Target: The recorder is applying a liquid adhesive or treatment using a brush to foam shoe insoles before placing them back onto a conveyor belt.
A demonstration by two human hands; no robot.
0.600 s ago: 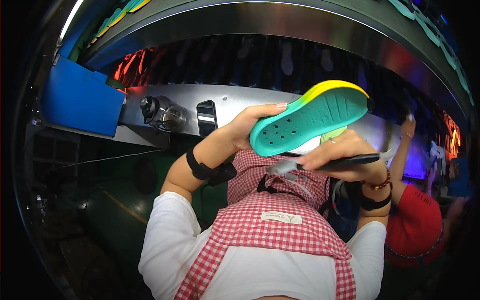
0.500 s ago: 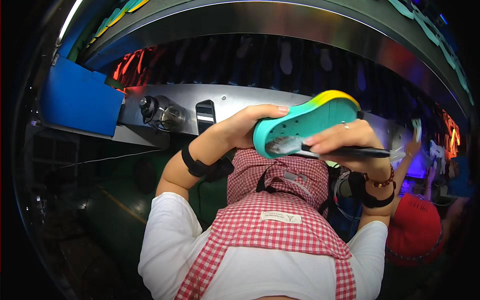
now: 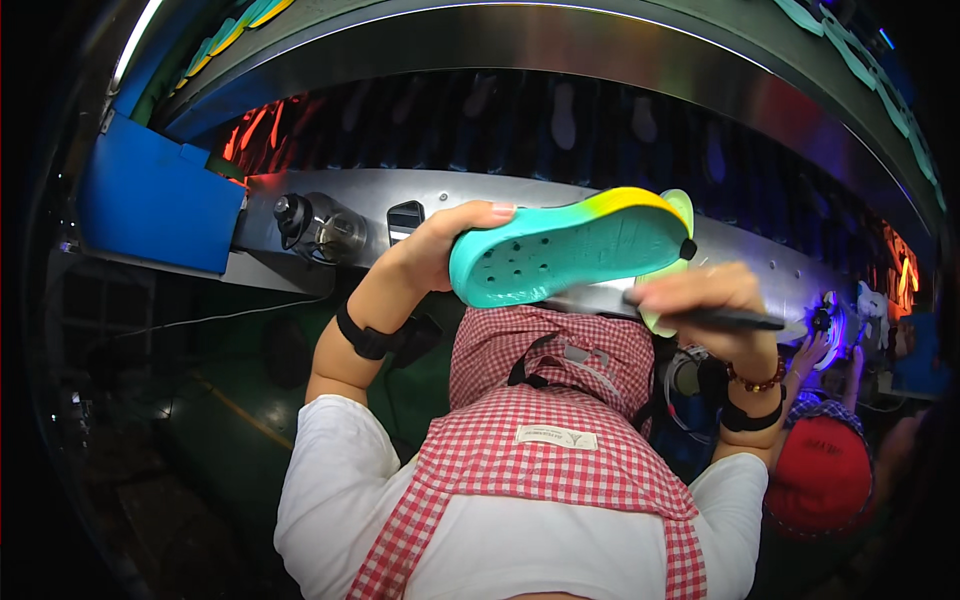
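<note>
My left hand (image 3: 450, 235) grips a teal shoe sole (image 3: 570, 250) by its toe end, thumb over the upper edge. The sole turns yellow at the heel, has small holes at the toe, and its toe surface looks wet. In my right hand (image 3: 705, 295) is a brush (image 3: 740, 319) with a black handle; its head is smeared by motion beside the sole's lower edge, and I cannot tell whether it touches. Behind the heel, a pale yellow-green object (image 3: 680, 207) shows in part, mostly hidden by the sole.
A clear jug with a dark lid (image 3: 325, 230) and a phone (image 3: 404, 219) lie on the metal bench (image 3: 372, 190). At left stands a blue metal box (image 3: 160, 195). Beyond the bench, soles lie in a dark channel (image 3: 510, 120). A co-worker in a red cap (image 3: 825, 470) is at right.
The sole has shifted left and tilted, baring the pale object behind it. The brush has come off the toe's inner surface to below the lower edge. The co-worker's hands have moved down.
</note>
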